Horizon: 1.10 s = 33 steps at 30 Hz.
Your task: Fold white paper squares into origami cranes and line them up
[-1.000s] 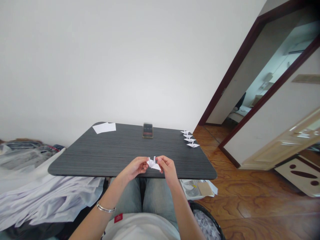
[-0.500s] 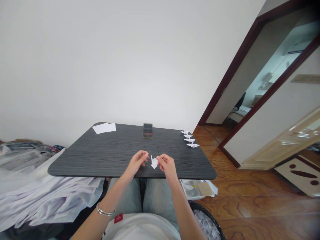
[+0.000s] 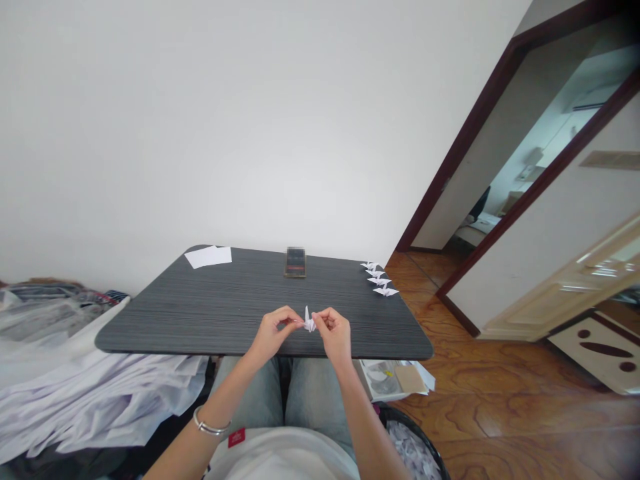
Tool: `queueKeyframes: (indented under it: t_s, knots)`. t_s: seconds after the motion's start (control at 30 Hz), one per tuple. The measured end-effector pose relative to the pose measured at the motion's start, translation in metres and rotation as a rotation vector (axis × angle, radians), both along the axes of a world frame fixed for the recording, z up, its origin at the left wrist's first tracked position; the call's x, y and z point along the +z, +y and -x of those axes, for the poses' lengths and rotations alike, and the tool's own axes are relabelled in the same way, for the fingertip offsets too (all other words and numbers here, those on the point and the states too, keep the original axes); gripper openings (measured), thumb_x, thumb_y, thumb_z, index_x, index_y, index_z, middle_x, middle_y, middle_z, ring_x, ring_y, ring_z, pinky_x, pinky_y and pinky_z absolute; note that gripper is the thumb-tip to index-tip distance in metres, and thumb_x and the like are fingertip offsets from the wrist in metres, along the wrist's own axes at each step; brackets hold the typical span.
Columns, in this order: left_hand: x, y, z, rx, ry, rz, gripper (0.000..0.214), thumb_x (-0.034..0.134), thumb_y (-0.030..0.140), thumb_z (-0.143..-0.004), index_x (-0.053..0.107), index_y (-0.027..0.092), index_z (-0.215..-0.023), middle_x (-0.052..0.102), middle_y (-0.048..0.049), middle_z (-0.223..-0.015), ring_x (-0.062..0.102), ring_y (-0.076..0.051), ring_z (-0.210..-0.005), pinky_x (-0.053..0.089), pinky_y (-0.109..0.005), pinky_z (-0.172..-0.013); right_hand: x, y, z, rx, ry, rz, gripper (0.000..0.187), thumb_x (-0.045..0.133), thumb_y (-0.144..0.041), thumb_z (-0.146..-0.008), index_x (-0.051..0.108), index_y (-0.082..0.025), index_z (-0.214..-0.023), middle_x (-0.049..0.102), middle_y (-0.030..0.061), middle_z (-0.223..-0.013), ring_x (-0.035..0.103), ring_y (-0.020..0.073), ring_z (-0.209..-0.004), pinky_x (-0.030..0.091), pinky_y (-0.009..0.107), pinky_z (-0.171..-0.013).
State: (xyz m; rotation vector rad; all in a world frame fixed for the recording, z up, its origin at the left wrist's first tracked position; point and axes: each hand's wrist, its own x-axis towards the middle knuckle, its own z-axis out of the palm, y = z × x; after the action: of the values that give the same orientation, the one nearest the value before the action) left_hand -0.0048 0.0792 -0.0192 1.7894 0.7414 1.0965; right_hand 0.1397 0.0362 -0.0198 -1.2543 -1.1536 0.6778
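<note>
Both hands meet at the near edge of the dark grey desk, above the lap. The left hand and the right hand each pinch the small white paper figure between thumb and fingertips, so each grip is closed narrow on the paper, the left from its left side and the right from its right; a thin point of the figure stands up between them. The figure is over the desk's front part, and whether it touches the top I cannot tell. A silver bracelet sits on the left wrist. At the far edge of the desk a phone is in the middle, loose white sheets lie at the far left corner, and a row of folded paper cranes stands along the far right edge, well apart from the hands. A heap of pale cloth lies left of the desk, and a dark bin with white scraps sits by the right knee
</note>
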Motion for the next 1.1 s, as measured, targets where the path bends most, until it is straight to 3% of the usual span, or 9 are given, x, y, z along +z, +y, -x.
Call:
queueKeyframes:
  t_s: [0.17,0.37,0.5,0.7,0.9,1.1]
  knots:
    - [-0.010,0.003,-0.001,-0.027,-0.040,0.182,0.012,0.059,0.026,-0.071,0.063,0.015,-0.068,0.062,-0.0020,-0.063,0.053,-0.013,-0.059,0.041,-0.023,-0.060,-0.002,0.000,0.001,0.056,-0.028,0.002,0.019,0.058,-0.032,-0.073,0.058,-0.016,-0.064,0.055,-0.0010,-0.052,0.047,0.0104,-0.047,0.034,0.021,-0.046]
    - [-0.012,0.004,0.003,-0.020,-0.129,0.196,0.010,0.061,0.025,-0.070,0.064,0.015,-0.068,0.065,-0.0043,-0.071,0.059,-0.016,-0.068,0.045,-0.026,-0.067,-0.005,0.001,-0.009,0.020,0.159,-0.044,0.021,0.047,-0.031,-0.080,0.061,-0.016,-0.080,0.047,-0.0043,-0.053,0.035,0.0066,-0.039,0.026,0.020,-0.039]
    - [-0.009,0.004,0.004,0.000,-0.194,0.217,0.010,0.064,0.026,-0.068,0.063,0.016,-0.066,0.066,-0.0043,-0.073,0.060,-0.017,-0.070,0.046,-0.029,-0.070,-0.010,-0.003,-0.016,0.097,0.098,-0.054,0.017,0.048,-0.024,-0.077,0.061,-0.018,-0.086,0.047,-0.0034,-0.059,0.039,0.0080,-0.044,0.032,0.021,-0.044]
    - [-0.005,0.002,0.003,0.030,-0.274,0.258,0.014,0.066,0.028,-0.065,0.062,0.015,-0.065,0.066,-0.0046,-0.073,0.061,-0.018,-0.069,0.048,-0.031,-0.070,-0.009,-0.010,-0.019,0.022,-0.137,-0.147,0.016,0.054,-0.020,-0.073,0.063,-0.020,-0.086,0.047,0.0031,-0.085,0.046,0.0101,-0.058,0.033,0.020,-0.042]
    - [-0.007,0.001,0.001,0.010,-0.226,0.289,0.013,0.067,0.027,-0.064,0.062,0.015,-0.066,0.065,-0.0037,-0.066,0.060,-0.016,-0.064,0.046,-0.028,-0.066,-0.008,-0.005,-0.014,0.017,-0.206,-0.166,0.009,0.059,-0.019,-0.071,0.067,-0.022,-0.075,0.048,0.0023,-0.081,0.048,0.0114,-0.061,0.036,0.021,-0.044]
    - [-0.010,0.005,0.006,-0.064,-0.094,0.145,0.008,0.063,0.023,-0.068,0.067,0.017,-0.065,0.064,-0.0038,-0.067,0.058,-0.017,-0.067,0.043,-0.027,-0.067,-0.011,-0.002,-0.011,0.136,-0.182,-0.204,0.013,0.056,-0.014,-0.072,0.065,-0.021,-0.068,0.055,0.0028,-0.076,0.054,0.0153,-0.071,0.039,0.022,-0.049]
